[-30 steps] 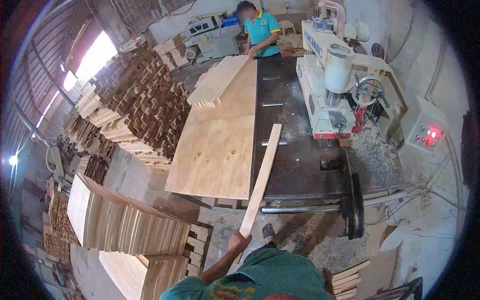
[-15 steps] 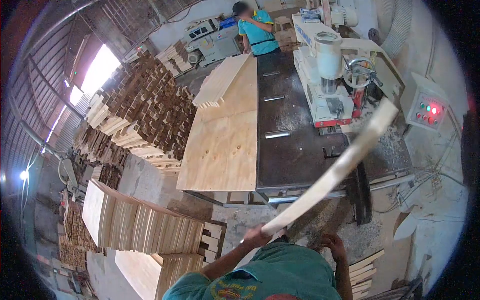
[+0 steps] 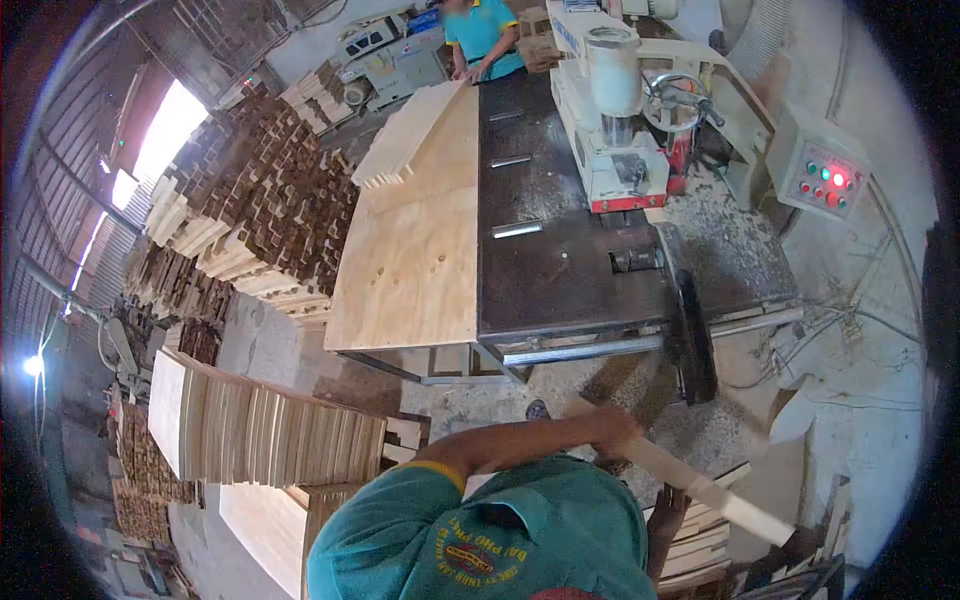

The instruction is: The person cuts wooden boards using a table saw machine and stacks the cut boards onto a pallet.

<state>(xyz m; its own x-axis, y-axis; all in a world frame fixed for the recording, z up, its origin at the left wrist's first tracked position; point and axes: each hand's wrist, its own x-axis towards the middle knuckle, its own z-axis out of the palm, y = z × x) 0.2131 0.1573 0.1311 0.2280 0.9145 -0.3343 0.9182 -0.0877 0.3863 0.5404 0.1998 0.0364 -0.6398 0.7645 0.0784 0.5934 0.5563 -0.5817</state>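
Observation:
A long pale wooden board (image 3: 745,510) slants down to the right, low in front of my body, blurred by motion. My left hand (image 3: 618,432) reaches across to the right and is closed on the board's upper part. Lower down, my right hand (image 3: 672,503) is beside the board's underside; its fingers are dark and mostly hidden. Beneath the board, several pale strips (image 3: 700,550) lie near the floor at my right.
Ahead stands a dark machine table (image 3: 570,290) with a red and white machine (image 3: 628,180) and a control box (image 3: 822,180). Left of it are a plywood top (image 3: 410,290) and a board stack (image 3: 270,430). A co-worker (image 3: 482,40) stands at the far end.
The board has swung from pointing up over the machine table to slanting down at my right. My left hand has crossed rightward with it. The co-worker's raised hand has lowered.

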